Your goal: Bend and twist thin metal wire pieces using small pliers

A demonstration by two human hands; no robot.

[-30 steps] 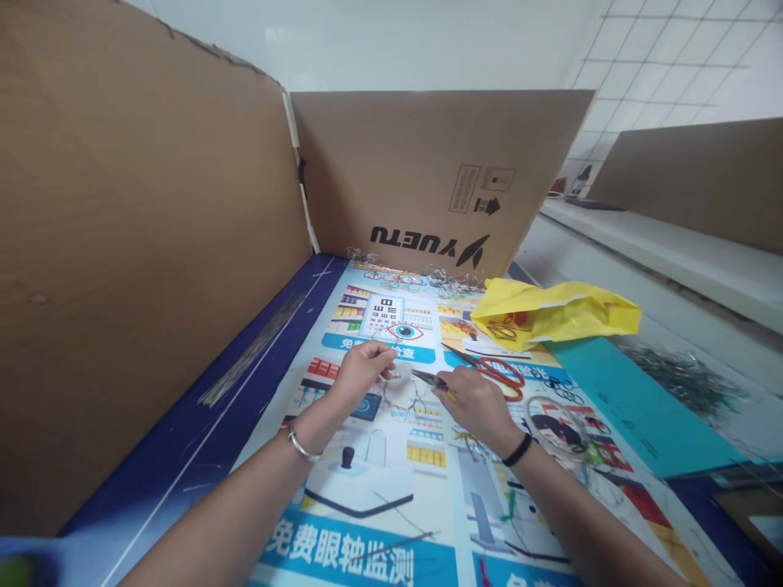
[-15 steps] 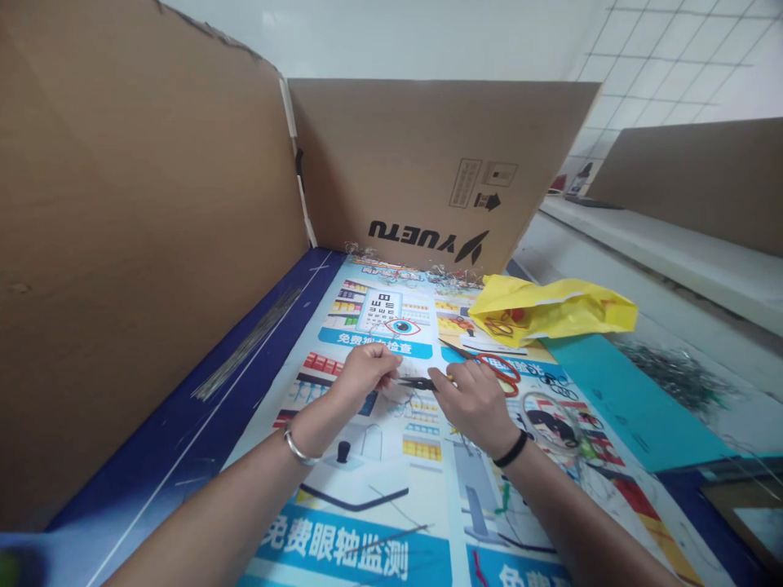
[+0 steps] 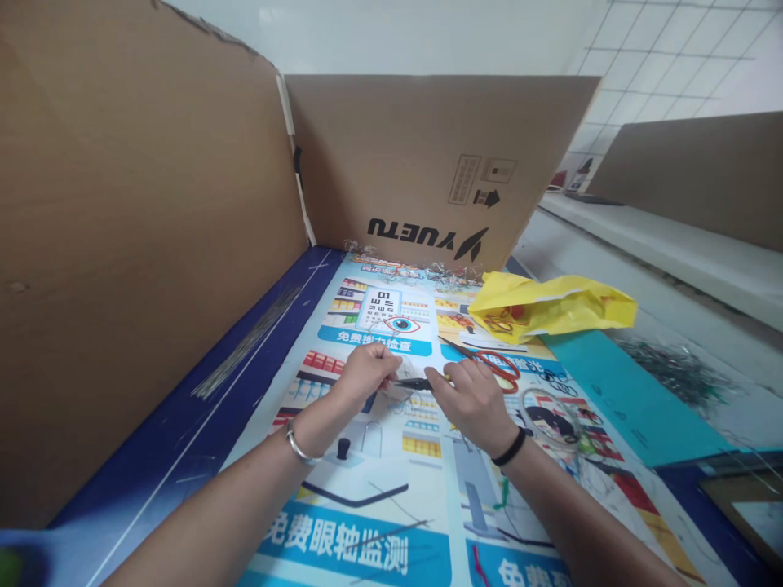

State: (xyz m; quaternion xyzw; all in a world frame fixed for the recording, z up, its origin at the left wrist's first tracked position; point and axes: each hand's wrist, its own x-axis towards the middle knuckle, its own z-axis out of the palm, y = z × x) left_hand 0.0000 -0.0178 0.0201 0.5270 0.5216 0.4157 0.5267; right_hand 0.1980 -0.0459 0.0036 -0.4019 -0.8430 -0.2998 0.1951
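My right hand (image 3: 472,398) is closed around a pair of dark-jawed pliers (image 3: 414,384), a bit of yellow showing at the grip. The pliers point left, and their tip reaches the fingers of my left hand (image 3: 369,375). That hand is pinched on a thin wire (image 3: 400,398), which is so fine that its ends are hard to follow. Just beyond my right hand lie orange-handled scissors (image 3: 498,367) with dark blades. A clear round ring like a tape roll (image 3: 554,420) rests to the right of my right wrist.
A printed poster (image 3: 367,481) covers the table. Straight thin wires (image 3: 245,342) lie along the left. A yellow bag (image 3: 556,308) is at the back right, near a tangled wire heap (image 3: 673,375). Cardboard panels (image 3: 391,147) stand behind and at left. Wire scraps (image 3: 449,275) line the back.
The pliers have turned slightly in my right hand, and their jaws look more closed at the left fingertips. My right hand has shifted a little to the left.
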